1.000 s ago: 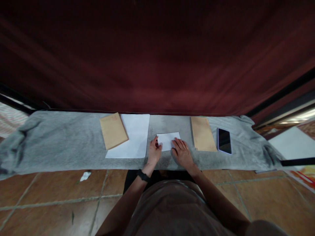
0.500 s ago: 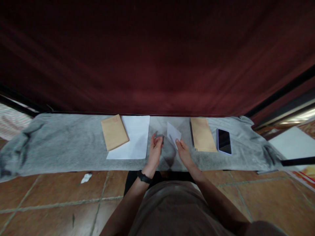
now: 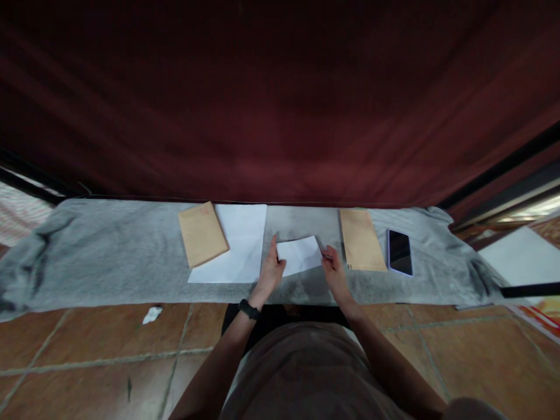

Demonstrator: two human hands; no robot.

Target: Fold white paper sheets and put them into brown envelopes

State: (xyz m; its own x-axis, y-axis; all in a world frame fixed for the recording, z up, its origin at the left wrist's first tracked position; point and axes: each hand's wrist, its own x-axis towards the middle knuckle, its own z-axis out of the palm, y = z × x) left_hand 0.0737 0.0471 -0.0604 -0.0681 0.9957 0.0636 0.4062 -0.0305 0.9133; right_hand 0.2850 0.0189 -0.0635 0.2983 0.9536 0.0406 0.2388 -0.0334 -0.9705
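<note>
A small folded sheet of white paper (image 3: 301,255) is held between my two hands, low over the grey cloth. My left hand (image 3: 272,269) grips its left end, thumb on the near face and index finger stretched along the edge. At the right end, my right hand (image 3: 334,270) has its thumb and curled fingers closed on the edge. Left of my left hand lies a larger stack of white paper (image 3: 245,245), partly covered by brown envelopes (image 3: 202,234). Another pile of brown envelopes (image 3: 362,240) lies to the right of my right hand.
A dark-screened phone with a purple rim (image 3: 399,252) lies right of the envelopes. Grey cloth (image 3: 118,251) covers the narrow table, with a dark red curtain (image 3: 280,134) behind it. A crumpled tissue (image 3: 151,315) lies on the tiled floor.
The folded paper has turned from upright in my right hand to lying crosswise between both hands. My left hand, earlier apart from it, now grips its left end.
</note>
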